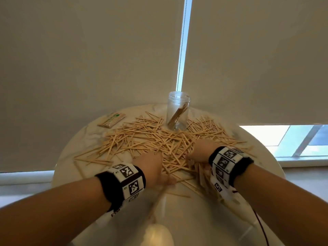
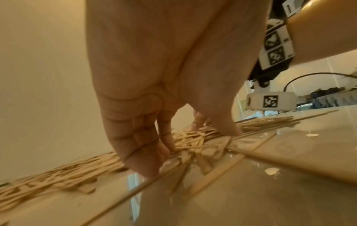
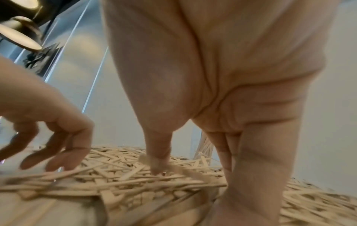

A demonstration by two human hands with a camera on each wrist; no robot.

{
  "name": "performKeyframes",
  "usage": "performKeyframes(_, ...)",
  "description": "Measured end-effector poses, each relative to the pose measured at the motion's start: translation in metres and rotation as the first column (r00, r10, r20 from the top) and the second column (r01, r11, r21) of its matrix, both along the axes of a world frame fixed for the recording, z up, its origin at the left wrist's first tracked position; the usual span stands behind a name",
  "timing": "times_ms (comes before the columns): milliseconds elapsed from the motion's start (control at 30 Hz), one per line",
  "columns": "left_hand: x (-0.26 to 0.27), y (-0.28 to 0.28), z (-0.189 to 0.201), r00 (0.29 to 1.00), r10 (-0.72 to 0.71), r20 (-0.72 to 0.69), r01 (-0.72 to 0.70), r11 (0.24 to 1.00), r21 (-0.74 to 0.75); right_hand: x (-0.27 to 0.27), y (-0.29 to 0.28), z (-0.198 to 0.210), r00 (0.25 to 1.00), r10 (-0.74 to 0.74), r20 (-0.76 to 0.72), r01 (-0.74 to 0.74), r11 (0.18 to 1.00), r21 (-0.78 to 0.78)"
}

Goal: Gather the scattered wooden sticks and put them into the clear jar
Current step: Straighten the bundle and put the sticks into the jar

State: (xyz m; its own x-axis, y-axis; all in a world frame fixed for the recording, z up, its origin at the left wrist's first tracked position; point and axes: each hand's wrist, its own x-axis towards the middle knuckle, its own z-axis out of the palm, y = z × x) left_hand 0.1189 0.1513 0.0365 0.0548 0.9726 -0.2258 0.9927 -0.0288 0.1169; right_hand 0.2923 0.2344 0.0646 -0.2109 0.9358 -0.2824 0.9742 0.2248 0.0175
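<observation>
From the head view, your left hand (image 1: 152, 167) and right hand (image 1: 198, 153) are both down on the near edge of the wooden sticks (image 1: 142, 139), which lie strewn across the round pale table (image 1: 67, 167) in 1 broad heap. The clear jar (image 1: 178, 110) stands upright at the far side, touching the heap, with a small leaning bundle already inside. A wrapped packet (image 1: 111, 119) lies to the far left, apart from the pile. Behind the table hang beige roller blinds (image 1: 88, 50) with a bead chain (image 1: 181, 50) in the bright gap between them.

In the left wrist view, your left hand's fingers (image 2: 146, 159) are straight and pressed tip-down on the sticks – spread, raking, gripping nothing.

In the right wrist view, your right hand's thumb (image 3: 158, 154) and fingers point down into the pile; whether they pinch any stick I cannot tell, since the picture is blurred there.

I judge the sticks light, stiff and thin – they will slide easily on this glossy, reflective top and slip out of a loose hold. Sweep them parallel first, then take the bundle round its middle so neither end fans out. The jar looks light and could tip if you knock it.
</observation>
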Motion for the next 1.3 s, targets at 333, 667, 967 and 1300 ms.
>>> performKeyframes(333, -0.001, -0.011, 0.002, 0.998, -0.06, 0.023, 0.061, 0.998, -0.022, -0.002, 0.0, 0.0, 0.971, -0.121, -0.206, 0.102, 0.99, -0.1)
performKeyframes(667, 0.005, -0.001, 0.005, 0.986, -0.125, -0.109, 0.118, 0.99, -0.071, 0.018, 0.004, -0.002, 0.852, -0.294, -0.434, 0.16, 0.935, -0.317)
performKeyframes(967, -0.016, -0.003, 0.003, 0.982, -0.105, -0.157, 0.089, 0.991, -0.103, 0.032, -0.003, 0.0, 0.501, -0.551, -0.667, 0.271, 0.832, -0.484)
performKeyframes(1300, -0.047, 0.003, 0.03, 0.997, 0.057, 0.048, -0.053, 0.996, -0.077, 0.032, -0.02, 0.009, 0.392, -0.584, -0.711, 0.174, 0.806, -0.566)
